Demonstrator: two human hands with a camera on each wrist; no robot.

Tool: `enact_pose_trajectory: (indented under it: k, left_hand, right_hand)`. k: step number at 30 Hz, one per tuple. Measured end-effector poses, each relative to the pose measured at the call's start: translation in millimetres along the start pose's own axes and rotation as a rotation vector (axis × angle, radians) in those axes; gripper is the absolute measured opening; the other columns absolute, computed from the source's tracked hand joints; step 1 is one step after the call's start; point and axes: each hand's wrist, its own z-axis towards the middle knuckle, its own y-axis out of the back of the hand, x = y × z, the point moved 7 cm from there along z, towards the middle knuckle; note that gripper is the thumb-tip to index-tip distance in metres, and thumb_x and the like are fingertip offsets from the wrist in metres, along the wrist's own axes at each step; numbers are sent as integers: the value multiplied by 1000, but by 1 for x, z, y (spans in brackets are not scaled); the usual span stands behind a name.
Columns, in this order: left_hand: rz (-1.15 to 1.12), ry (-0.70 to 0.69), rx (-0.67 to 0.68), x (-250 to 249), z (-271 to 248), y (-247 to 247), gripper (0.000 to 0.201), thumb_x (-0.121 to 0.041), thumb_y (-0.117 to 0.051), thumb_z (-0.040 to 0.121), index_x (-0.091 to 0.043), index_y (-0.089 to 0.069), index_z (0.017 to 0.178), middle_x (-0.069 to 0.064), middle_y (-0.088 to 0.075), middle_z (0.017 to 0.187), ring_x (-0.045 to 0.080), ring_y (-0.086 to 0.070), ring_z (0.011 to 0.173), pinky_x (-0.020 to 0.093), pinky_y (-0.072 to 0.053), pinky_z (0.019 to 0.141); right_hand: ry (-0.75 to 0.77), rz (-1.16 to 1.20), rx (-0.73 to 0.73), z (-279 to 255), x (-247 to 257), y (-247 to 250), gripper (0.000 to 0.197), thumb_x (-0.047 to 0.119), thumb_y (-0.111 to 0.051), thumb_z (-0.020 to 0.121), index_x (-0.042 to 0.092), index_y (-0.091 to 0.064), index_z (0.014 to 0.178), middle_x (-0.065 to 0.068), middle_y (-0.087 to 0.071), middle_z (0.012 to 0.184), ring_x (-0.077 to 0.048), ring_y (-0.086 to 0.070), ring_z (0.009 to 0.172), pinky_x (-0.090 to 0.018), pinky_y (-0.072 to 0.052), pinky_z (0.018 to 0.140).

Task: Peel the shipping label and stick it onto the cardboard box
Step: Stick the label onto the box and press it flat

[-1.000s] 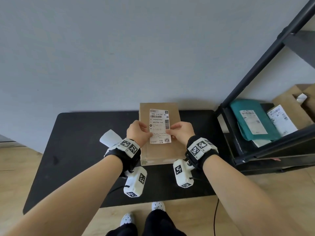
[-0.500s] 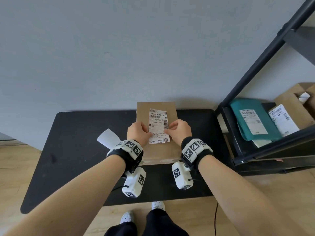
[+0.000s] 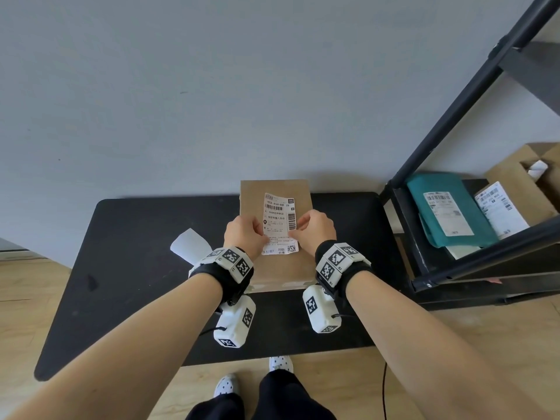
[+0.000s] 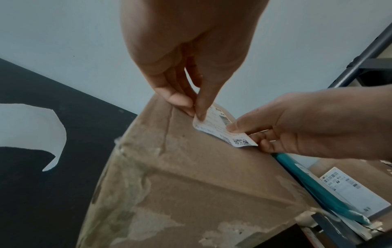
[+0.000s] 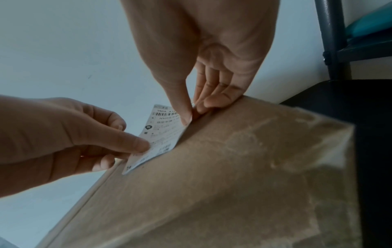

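A brown cardboard box (image 3: 281,268) stands on the black table (image 3: 136,253) against the wall. Just above its top face I hold a white printed shipping label (image 3: 278,219), and its lower end hangs close to the cardboard. My left hand (image 3: 262,231) pinches the label's left edge between thumb and fingers. My right hand (image 3: 295,230) pinches its right edge. The left wrist view shows the left hand (image 4: 196,110) gripping the label (image 4: 218,129) over the box (image 4: 191,176). The right wrist view shows the right hand (image 5: 191,115) on the label (image 5: 163,132).
A curled white backing sheet (image 3: 191,247) lies on the table left of the box. At the right stands a black metal rack (image 3: 454,116). It holds a teal mailer bag (image 3: 445,207), a labelled parcel (image 3: 500,207) and an open carton (image 3: 542,171). A grey wall is behind.
Both hands keep their pinch on the label over the box. Hands and label have drifted only slightly left in the picture, and the box has not moved on the table.
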Motion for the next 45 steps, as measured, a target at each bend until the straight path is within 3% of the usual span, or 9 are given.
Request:
enact_pose_trajectory:
  k: [6, 8, 12, 15, 17, 23, 33, 42, 45]
  left_hand:
    - [35, -8, 13, 8, -2, 6, 31, -16, -77, 70, -21, -48, 63, -3, -59, 76, 20, -59, 77, 27, -48, 60]
    - [107, -81, 3, 8, -5, 12, 26, -23, -80, 69, -20, -56, 78, 0, -60, 98, 21, -56, 101, 30, -47, 74]
    - [220, -199, 78, 17, -7, 16, 59, -32, -82, 69, -24, -60, 123, -3, -42, 147, 21, -31, 137, 38, -35, 109]
    - [296, -214, 190, 24, -8, 13, 76, -39, -80, 69, -31, -48, 137, -4, -24, 158, 21, -17, 146, 44, -24, 118]
    - [329, -208, 250, 28, -7, 12, 86, -43, -80, 68, -33, -39, 143, -5, -17, 160, 22, -12, 148, 44, -20, 120]
    - [327, -211, 321, 33, -5, 10, 98, -42, -82, 65, -32, -29, 147, -3, -9, 162, 20, -12, 149, 41, -21, 120]
    - [291, -259, 322, 32, -9, 12, 94, -36, -80, 70, -28, -28, 148, -6, -10, 161, 20, -26, 145, 37, -31, 115]
    - [354, -250, 375, 28, -6, 11, 105, -38, -83, 66, -31, -21, 150, -4, -4, 162, 21, -22, 147, 39, -29, 115]
    - [383, -250, 388, 26, -4, 12, 111, -39, -83, 66, -28, -14, 152, -5, -2, 162, 20, -20, 147, 38, -28, 116]
  right_hand:
    - [67, -196, 36, -4, 7, 4, 27, 27, -68, 83, 15, -57, 105, -1, -65, 99, -20, -64, 90, -32, -54, 76]
    - [142, -270, -2, -7, 11, 7, 29, 26, -65, 85, 13, -56, 109, -2, -61, 104, -21, -62, 95, -33, -53, 78]
    - [499, -431, -2, -21, 25, -6, 33, 23, -49, 94, 11, -53, 125, -3, -56, 129, -22, -57, 113, -38, -50, 93]
    - [528, -662, 191, -30, 8, -28, 54, 34, -32, 100, 10, -26, 148, -3, -24, 159, -18, -23, 146, -37, -26, 119]
    - [475, -725, 234, -35, -4, -31, 60, 41, -22, 100, 13, -9, 152, -1, -7, 162, -14, -7, 150, -32, -11, 122]
    - [493, -745, 230, -63, -22, -34, 62, 45, -19, 100, 15, -6, 152, 1, -3, 162, -11, -3, 149, -24, 1, 117]
    - [527, -699, 283, -79, 15, -74, 59, 41, -15, 101, 13, -6, 152, 0, -3, 162, -12, -4, 150, -28, -3, 121]
    - [445, -783, 182, -75, -27, -16, 57, 40, -16, 101, 12, -14, 151, -2, -10, 162, -12, -11, 149, -25, -2, 119]
    - [496, -792, 233, -76, -19, -22, 58, 41, -18, 101, 12, -14, 151, -2, -11, 162, -12, -11, 149, -28, -5, 121]
